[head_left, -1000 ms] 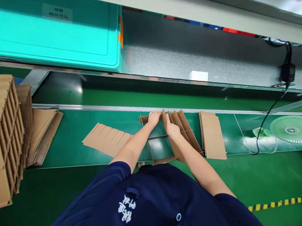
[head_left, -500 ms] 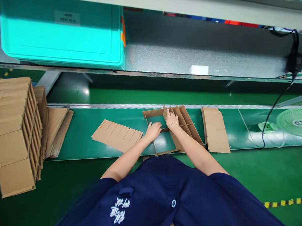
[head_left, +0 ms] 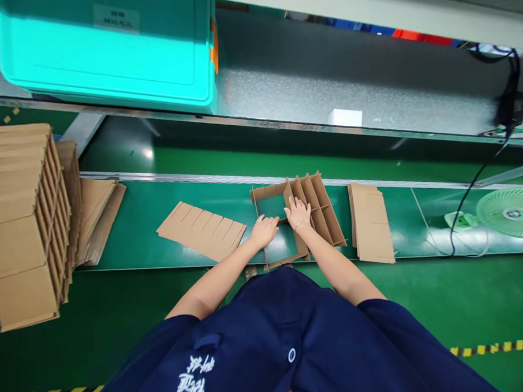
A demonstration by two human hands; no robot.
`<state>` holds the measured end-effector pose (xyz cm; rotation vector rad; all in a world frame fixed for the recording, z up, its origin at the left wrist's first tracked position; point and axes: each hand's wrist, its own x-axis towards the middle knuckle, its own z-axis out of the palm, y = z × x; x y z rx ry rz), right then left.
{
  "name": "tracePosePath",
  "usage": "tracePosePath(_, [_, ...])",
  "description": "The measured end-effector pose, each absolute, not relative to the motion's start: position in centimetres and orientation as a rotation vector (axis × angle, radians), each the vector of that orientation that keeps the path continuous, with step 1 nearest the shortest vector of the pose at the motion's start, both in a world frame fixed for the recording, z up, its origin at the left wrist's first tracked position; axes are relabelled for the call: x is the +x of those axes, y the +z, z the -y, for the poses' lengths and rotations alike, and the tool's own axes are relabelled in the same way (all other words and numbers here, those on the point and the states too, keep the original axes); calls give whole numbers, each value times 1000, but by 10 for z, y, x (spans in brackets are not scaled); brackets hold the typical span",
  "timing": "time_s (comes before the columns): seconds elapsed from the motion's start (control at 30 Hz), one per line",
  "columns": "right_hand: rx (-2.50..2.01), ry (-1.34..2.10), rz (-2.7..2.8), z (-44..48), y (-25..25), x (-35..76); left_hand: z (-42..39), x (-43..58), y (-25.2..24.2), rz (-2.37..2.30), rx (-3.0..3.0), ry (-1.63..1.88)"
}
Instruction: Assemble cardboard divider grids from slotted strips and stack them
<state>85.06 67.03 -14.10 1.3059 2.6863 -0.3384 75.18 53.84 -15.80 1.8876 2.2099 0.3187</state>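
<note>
A cardboard divider grid (head_left: 327, 216) of interlocked slats stands on the green bench in front of me. Its right part has several narrow cells, while its left part has wide openings. My left hand (head_left: 264, 230) is at the middle lengthwise strip, its fingers bent over the cardboard and partly hiding it. Over a cross slat sits my right hand (head_left: 297, 213), thumb on the left and fingers over the top edge, gripping it. Left of the grid lies a flat slotted cardboard sheet (head_left: 202, 228), apparently on others.
Assembled dividers (head_left: 16, 241) are stacked at far left, beside flat cardboard sheets (head_left: 98, 220). More cardboard strips (head_left: 372, 223) lie right of the grid. A green fan (head_left: 513, 213) and black cable (head_left: 465, 201) are farther right. A teal bin (head_left: 108, 58) rests on the overhead shelf (head_left: 274, 85).
The grid's right part has shifted and straightened, its near right corner moving left and away from me. My right hand has moved slightly down along the slat. My left hand stays almost in place.
</note>
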Motion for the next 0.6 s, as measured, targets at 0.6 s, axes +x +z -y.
tracePosePath(0.6, [1340, -398, -2755, -737, -110, 871, -538, 745, -159, -2251, 1938, 263])
